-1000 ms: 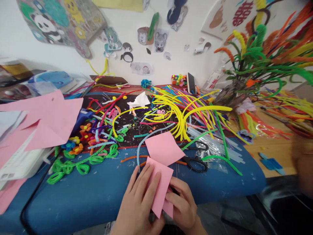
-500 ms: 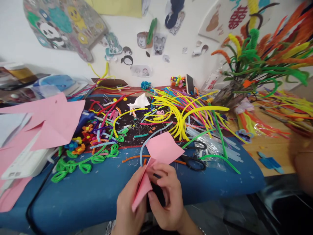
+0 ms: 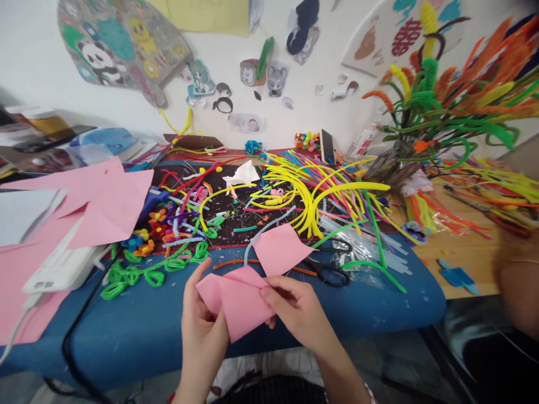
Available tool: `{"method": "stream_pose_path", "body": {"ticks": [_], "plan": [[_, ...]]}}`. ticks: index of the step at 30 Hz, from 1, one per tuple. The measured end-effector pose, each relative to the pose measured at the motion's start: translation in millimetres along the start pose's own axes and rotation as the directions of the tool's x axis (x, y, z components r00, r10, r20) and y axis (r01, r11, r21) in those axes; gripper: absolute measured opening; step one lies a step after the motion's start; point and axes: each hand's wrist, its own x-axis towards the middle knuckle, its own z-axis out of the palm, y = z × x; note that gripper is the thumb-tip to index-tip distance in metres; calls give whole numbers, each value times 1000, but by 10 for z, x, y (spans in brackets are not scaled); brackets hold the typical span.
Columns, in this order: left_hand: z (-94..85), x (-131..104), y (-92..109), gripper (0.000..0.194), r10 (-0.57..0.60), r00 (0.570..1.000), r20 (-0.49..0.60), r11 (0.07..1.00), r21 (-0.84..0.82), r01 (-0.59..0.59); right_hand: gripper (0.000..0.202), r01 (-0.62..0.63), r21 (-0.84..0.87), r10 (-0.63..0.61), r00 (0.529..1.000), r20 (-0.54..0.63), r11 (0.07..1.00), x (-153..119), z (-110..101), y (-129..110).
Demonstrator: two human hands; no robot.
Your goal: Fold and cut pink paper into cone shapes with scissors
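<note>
A folded piece of pink paper (image 3: 245, 300) is held between both hands above the front edge of the blue-covered table. My left hand (image 3: 206, 325) grips its left side, with the thumb in front and some fingers hidden behind it. At the upper right corner, my right hand (image 3: 295, 308) pinches the paper between thumb and fingers. Just beyond lies a separate pink paper piece (image 3: 280, 248), flat on the table. Black-handled scissors (image 3: 330, 271) rest to its right, and a light blue pipe cleaner (image 3: 261, 232) curves past its left side.
Yellow pipe cleaners (image 3: 309, 207) and other colours cover the dark mat. Green loops (image 3: 155, 278), a white power strip (image 3: 67, 264) and large pink sheets (image 3: 113, 207) lie left. A bundle of fuzzy stems (image 3: 425, 101) stands right. Another person's arm (image 3: 520, 280) shows at the right edge.
The held paper has turned from a narrow, edge-on view to show its broad folded face. My left hand has moved left, and my right hand now pinches the paper's upper right corner.
</note>
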Motion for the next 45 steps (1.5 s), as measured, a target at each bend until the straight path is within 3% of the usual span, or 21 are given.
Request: {"method": "stream_pose_path", "body": {"ticks": [3,5,8,11,13,16,19,23,26,28,30,33,35,37,42,45], "plan": [[-96,64,34,72,210,976,56,961,170,-216,27,-23,-38,22,999,-30,999,-8,3,-29],[-174,113,82,47,409,902,140,828,359,-431,25,6,-90,-10,999,-41,996,-12,-7,-33],[-260,159,170,17,595,752,285,545,545,-637,19,167,-246,-196,976,-95,955,-16,-16,-26],[-291,161,219,15,635,694,340,438,582,-685,18,331,-438,-436,885,-164,836,-24,5,-3],[-294,150,220,14,614,708,349,436,599,-672,21,410,-527,-559,815,-155,744,-37,29,13],[-295,129,197,11,534,794,291,501,647,-574,27,521,-533,-644,763,-59,666,-67,57,13],[-298,108,161,13,441,873,211,602,652,-461,24,542,-456,-620,784,-28,706,-102,51,-17],[-295,90,95,11,342,920,191,729,564,-389,28,504,-273,-538,841,-60,819,-148,13,-21],[-289,79,26,10,338,919,204,780,485,-395,32,507,-82,-511,858,-43,858,-173,19,19],[-289,67,-24,15,406,892,200,773,445,-452,32,513,25,-511,858,-62,858,-181,46,45],[-292,50,-66,23,503,832,232,727,408,-553,30,515,95,-503,855,-126,852,-184,79,57],[-294,18,-92,26,607,708,361,643,300,-704,28,521,107,-492,843,-216,847,-186,120,51],[-277,-11,-91,22,635,665,393,628,240,-741,28,534,86,-508,835,-211,841,-193,138,49],[-243,-46,-89,19,622,685,379,651,234,-722,29,544,85,-522,832,-189,835,-202,149,61],[-136,-117,-97,15,431,828,358,814,242,-528,30,551,117,-521,827,-212,826,-223,158,129],[-94,-141,-85,15,307,878,368,898,194,-395,32,536,123,-505,836,-216,835,-237,164,143]]}}
